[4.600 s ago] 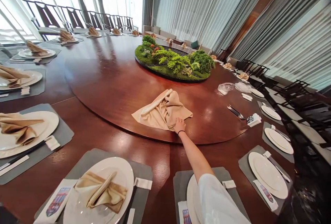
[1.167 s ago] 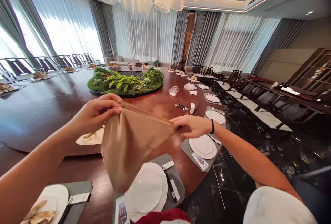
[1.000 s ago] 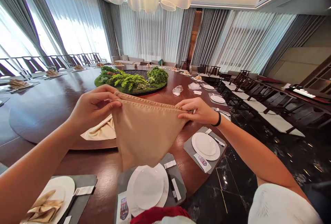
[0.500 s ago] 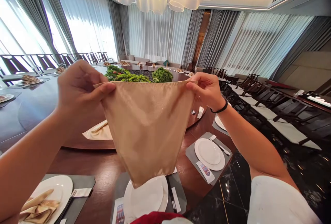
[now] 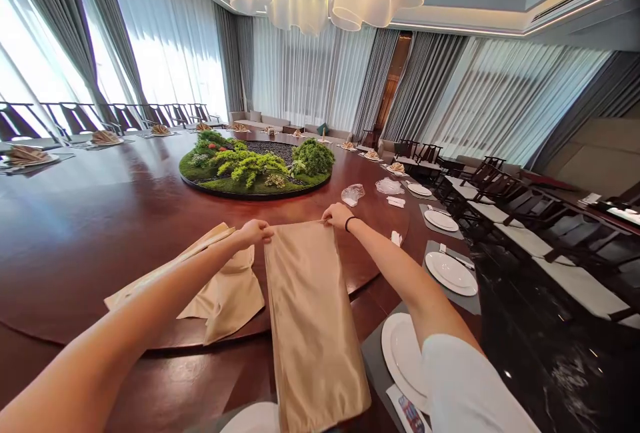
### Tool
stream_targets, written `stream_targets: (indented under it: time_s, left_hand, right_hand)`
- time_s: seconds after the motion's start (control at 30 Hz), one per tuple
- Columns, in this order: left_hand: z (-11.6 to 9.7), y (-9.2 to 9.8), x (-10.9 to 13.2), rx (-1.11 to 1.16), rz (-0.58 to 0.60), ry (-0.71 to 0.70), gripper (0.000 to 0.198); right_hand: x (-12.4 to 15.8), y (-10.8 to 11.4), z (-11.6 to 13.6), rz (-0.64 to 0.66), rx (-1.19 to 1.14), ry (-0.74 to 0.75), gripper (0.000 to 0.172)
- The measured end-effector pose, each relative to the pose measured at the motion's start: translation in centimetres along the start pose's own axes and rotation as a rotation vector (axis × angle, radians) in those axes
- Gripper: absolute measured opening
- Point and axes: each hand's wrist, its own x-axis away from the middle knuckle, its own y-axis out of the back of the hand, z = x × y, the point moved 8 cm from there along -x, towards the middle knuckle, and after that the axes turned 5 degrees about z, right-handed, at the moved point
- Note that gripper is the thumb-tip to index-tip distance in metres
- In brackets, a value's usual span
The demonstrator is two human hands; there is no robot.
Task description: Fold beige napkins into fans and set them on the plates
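Head view: your left hand (image 5: 255,233) and right hand (image 5: 339,216) pinch the far corners of a folded tan napkin (image 5: 311,326), fingers pressed together on the cloth, holding its top edge straight. The long strip lies flat across the wooden turntable (image 5: 100,253) and dark wood table (image 5: 170,380), its near end reaching a white plate (image 5: 253,420). A crumpled cream napkin (image 5: 225,293) sits just beside it, under your left forearm (image 5: 150,313). The moss centrepiece (image 5: 255,170) stands well beyond, clear of your hands.
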Motion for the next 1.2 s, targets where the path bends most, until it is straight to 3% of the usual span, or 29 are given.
stream_targets:
  time_s: [0.07,0.13,0.23,0.3,0.37,0.47,0.53,0.6,0.7,0.8,0.87,0.97,1.07,1.13,1.2]
  left_hand:
    - [-0.7,1.0,-4.5,-0.037,-0.15,-0.043,0.018]
    - [-2.9,3.2,-7.5,-0.078,-0.309,-0.15,0.015]
    - [-6.3,5.9,-8.4,-0.116,-0.475,-0.412,0.019]
    - [-6.6,6.2,-7.3,-0.145,-0.477,-0.551,0.017]
    - [-4.4,5.2,-6.0,-0.184,-0.409,-0.622,0.014]
    - [2.4,1.6,-4.6,-0.256,-0.251,-0.668,0.012]
    - [8.3,-2.2,-4.2,-0.308,-0.125,-0.641,0.012]
    - [14.4,-7.2,-3.6,-0.359,0.081,-0.568,0.013]
    - [22.6,-14.5,-0.9,-0.446,0.31,-0.406,0.017]
    - [28.1,-19.9,4.0,-0.484,0.497,-0.301,0.024]
    - [29.9,-21.7,6.9,-0.434,0.544,-0.241,0.024]
    - [31.4,-22.1,8.8,-0.29,0.509,-0.089,0.02]
    - [31.7,-22.0,7.5,-0.148,0.431,0.031,0.024]
    - [31.0,-22.1,6.1,-0.158,0.41,0.005,0.032]
    - [30.0,-22.6,5.0,-0.273,0.424,-0.078,0.041]
  right_hand:
    - [-3.1,2.1,-2.2,-0.164,0.037,-0.049,0.024]
    - [-4.4,5.4,-3.7,-0.403,0.084,-0.033,0.029]
    - [-2.8,8.4,-4.3,-0.744,0.166,0.126,0.028]
    - [-0.6,7.4,-4.2,-0.846,0.193,0.255,0.028]
    - [1.3,3.8,-4.1,-0.854,0.197,0.355,0.026]
    - [2.4,-4.9,-4.4,-0.74,0.175,0.432,0.022]
    - [2.0,-12.4,-5.0,-0.619,0.146,0.434,0.018]
    - [1.7,-20.5,-5.7,-0.47,0.121,0.435,0.012]
    - [3.0,-32.7,-6.1,-0.175,0.071,0.448,0.015]
    - [7.0,-41.1,-6.4,0.025,-0.093,0.38,0.036]
    - [9.6,-43.4,-7.3,0.055,-0.258,0.235,0.035]
    - [11.7,-43.7,-9.2,0.028,-0.435,-0.018,0.012]
    - [11.0,-42.2,-10.4,0.011,-0.547,-0.184,0.008]
    - [9.9,-41.1,-10.6,-0.005,-0.526,-0.302,0.018]
    - [8.7,-39.9,-9.1,-0.056,-0.367,-0.35,0.031]
